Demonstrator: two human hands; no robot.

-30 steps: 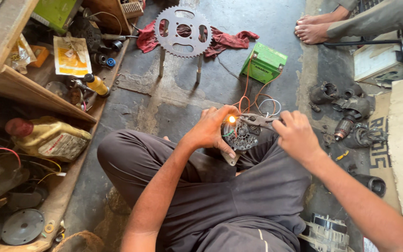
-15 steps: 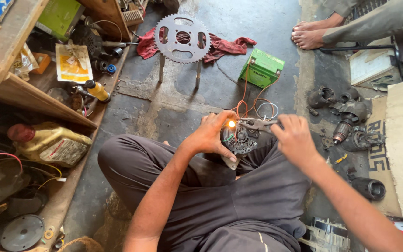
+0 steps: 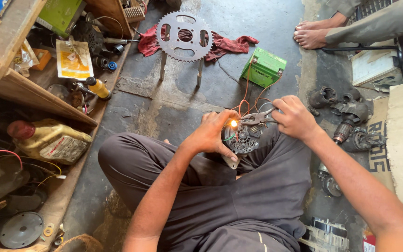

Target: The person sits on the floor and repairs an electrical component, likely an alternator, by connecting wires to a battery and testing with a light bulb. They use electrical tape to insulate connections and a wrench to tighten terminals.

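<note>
While seated cross-legged, we hold round finned metal part on lap, frame centre. Left hand wrapped around part's 9 o'clock edge, thumb beside small lit bulb. Right hand closed on pliers at 1 o'clock, tips meeting part. Orange wires run toward 12 o'clock to green battery. Advice: steady part, keep wires slack, fingers away from bare contacts.

light: soft daylight, even | shadows: dim shelves left of the hands | glare: tiny glowing bulb between the hands | focus: sharp, edges stretched
</note>
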